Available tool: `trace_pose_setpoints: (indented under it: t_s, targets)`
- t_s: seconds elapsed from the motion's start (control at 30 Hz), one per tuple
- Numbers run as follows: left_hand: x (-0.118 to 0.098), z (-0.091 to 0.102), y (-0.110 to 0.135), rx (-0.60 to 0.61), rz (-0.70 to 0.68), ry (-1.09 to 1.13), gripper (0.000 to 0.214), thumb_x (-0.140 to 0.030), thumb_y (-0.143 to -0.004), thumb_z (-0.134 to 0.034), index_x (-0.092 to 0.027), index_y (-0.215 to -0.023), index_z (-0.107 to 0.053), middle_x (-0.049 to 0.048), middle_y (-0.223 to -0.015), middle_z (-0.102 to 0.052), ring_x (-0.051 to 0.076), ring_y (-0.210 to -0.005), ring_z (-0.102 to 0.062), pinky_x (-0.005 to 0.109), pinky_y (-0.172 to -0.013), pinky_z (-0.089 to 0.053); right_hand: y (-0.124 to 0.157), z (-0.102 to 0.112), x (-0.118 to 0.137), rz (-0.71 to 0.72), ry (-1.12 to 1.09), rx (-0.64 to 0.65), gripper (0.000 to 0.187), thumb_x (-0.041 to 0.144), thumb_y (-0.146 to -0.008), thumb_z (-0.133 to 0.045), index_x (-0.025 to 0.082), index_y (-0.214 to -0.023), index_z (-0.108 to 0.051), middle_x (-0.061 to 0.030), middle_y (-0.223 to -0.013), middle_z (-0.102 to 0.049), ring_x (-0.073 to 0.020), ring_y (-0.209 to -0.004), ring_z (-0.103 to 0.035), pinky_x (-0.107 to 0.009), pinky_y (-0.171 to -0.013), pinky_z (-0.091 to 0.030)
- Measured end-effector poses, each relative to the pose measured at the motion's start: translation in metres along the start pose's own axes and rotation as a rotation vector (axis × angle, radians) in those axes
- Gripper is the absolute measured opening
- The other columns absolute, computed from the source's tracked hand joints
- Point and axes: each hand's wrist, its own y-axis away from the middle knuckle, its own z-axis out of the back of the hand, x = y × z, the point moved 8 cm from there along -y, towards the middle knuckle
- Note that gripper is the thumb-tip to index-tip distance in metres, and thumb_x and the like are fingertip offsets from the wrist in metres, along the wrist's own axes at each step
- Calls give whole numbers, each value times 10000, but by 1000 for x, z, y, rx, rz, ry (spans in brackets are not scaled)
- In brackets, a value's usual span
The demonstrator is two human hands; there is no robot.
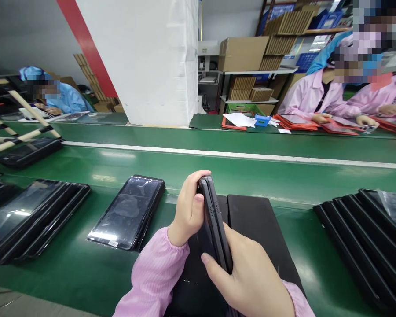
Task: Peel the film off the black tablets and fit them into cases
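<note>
A slim dark grey tablet [214, 220] stands on its long edge at lower centre of the frame, its long axis running away from the wearer and leaning slightly left, a row of small holes showing along its edge. The person's left hand [187, 207] curls over the far end, fingers pressed together, thumb against the side. The right hand [247, 275] grips the near end, thumb apart from the hidden fingers, which cannot be made out. Pink ribbed sleeves [155, 273] cuff both wrists. Beneath lies one flat black pad [254, 224], partly covered by the hands. On the green conveyor belt [218, 169] sit one glossy black tablet [127, 213] and, at left, a row of about three overlapping black tablets [33, 220]. At right, at least five more [359, 246] run off the frame. Upper right, two co-workers in pink [320, 94] handle red-edged tablets [339, 127]; upper left, one in blue [64, 94] works across the belt.
</note>
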Motion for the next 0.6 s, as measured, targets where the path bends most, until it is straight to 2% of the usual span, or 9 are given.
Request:
trace_pose_setpoints:
  t_s: [0.13,0.27,0.5,0.6]
  targets:
    - [-8,-1,1,16,-18,-10,501,-527,-1021,-244,-246,-1338,-513,111,-1264,-613,251,-1207,-565,417,-1048,-433,4,-2,3,47,-37,-21,545,183,-825,-469,207,-1369,-485,-92,-1077,-727,-257,-822,-719,-345,-643,-566]
    - [-9,-3,1,18,-46,-15,465,-481,-1028,-262,-250,-1354,-498,112,-1283,-615,256,-1232,-566,474,-1142,-357,8,-4,0,59,-43,-58,614,184,-861,-418,166,-1473,-379,-132,-1234,-704,-280,-906,-745,-373,-707,-603]
    - [-4,-8,2,34,-60,-11,445,-415,-1035,-286,-257,-1418,-447,122,-1365,-581,252,-1312,-526,509,-1213,-264,8,-5,-7,40,-11,-71,622,220,-896,-393,129,-1505,-301,-146,-1184,-732,-312,-823,-767,-414,-665,-619]
    - [-2,-13,4,85,-55,5,454,-388,-1032,-327,-286,-1470,-393,119,-1468,-510,258,-1398,-447,506,-1207,-284,7,1,-12,36,-9,-95,587,241,-923,-373,105,-1488,-293,-166,-1150,-741,-318,-777,-771,-415,-630,-617]
